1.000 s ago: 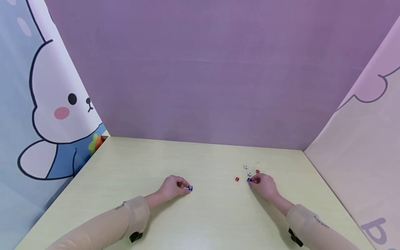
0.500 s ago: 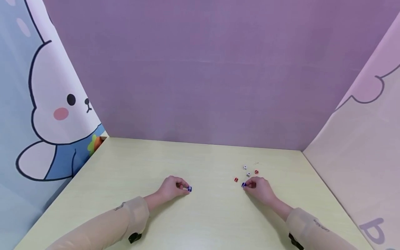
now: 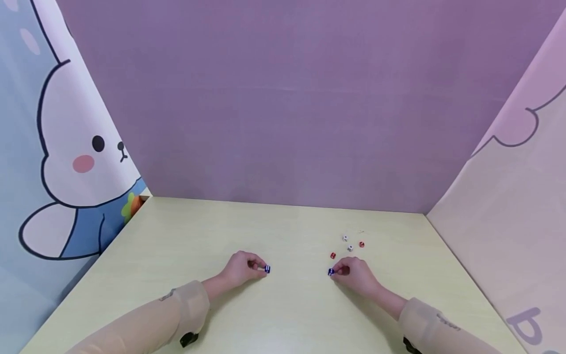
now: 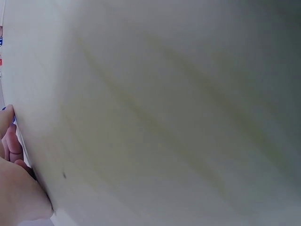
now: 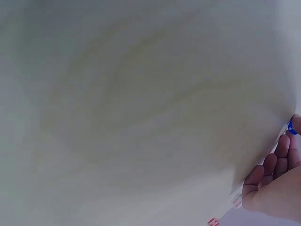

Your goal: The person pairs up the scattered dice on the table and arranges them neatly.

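"What is the left hand [image 3: 242, 269] doing?"
"Its fingers and thumb are pinching a blue die [image 3: 267, 269], parted only by its width, near the middle of the counter [image 3: 292, 309]."
"And the right hand [image 3: 359, 276]?"
"Its fingers are gripping another blue die [image 3: 330, 272] just as narrowly, right of the first and apart from it. Two red dice [image 3: 333, 255] and two white dice [image 3: 350, 248] are lying beyond, nearby."

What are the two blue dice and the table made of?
Blue dice: probably hard plastic, going by the strong blue colour and pale dots. They're too small to tell if they're shiny.

Table: maybe wood or wood-look board. It's pale yellow, with faint grain-like streaks, and looks smooth with a soft sheen.
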The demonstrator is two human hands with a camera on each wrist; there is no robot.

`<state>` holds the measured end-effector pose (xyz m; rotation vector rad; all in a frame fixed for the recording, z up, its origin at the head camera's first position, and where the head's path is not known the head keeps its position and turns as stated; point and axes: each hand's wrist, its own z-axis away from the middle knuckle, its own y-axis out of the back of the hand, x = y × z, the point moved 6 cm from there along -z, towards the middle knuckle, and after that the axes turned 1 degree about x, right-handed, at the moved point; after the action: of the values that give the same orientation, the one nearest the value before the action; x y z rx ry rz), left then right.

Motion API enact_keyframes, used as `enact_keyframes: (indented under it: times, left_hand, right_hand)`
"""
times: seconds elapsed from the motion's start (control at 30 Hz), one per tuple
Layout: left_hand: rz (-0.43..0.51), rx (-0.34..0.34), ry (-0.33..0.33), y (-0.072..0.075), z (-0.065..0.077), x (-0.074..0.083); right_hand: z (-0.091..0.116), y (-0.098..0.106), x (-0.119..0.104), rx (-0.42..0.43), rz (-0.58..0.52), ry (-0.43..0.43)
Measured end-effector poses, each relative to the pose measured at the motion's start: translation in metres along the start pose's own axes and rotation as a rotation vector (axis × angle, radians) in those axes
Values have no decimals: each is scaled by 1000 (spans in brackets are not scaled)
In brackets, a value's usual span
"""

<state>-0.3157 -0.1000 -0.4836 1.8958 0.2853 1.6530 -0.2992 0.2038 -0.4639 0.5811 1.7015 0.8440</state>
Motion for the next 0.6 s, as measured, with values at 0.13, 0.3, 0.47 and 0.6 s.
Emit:
enact_keyframes:
  times: [0.13, 0.3, 0.47, 0.6]
  left_hand:
    - [-4, 3, -5, 0, 0, 0]
    - [0, 0, -2, 0, 0, -1]
    - [6, -5, -6, -1, -1, -3]
    - [9, -3, -10, -1, -2, -3]
  right_hand:
    - [0, -9, -11, -27, -12, 32]
    - [0, -19, -24, -67, -39, 51]
    - [-3, -27, -35, -86, -23, 82]
    - [-8, -33, -43, -101, -5, 112]
